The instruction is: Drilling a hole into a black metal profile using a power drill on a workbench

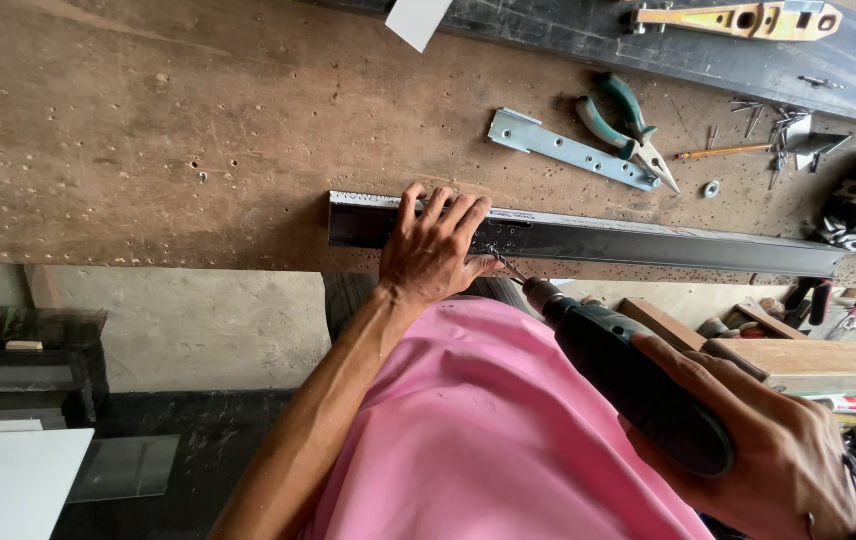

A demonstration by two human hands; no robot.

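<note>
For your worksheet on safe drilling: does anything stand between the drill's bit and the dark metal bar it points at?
Nothing visible does. The drill bit reaches the near face of the dark metal bar unobstructed. The left hand presses the bar beside that spot, its thumb very close to the bit but not across it. The right hand grips the drill.

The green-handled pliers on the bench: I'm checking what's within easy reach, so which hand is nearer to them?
Left. The left hand rests on the dark metal bar, just below and to the side of the pliers. The right hand grips the drill much farther off.
</note>
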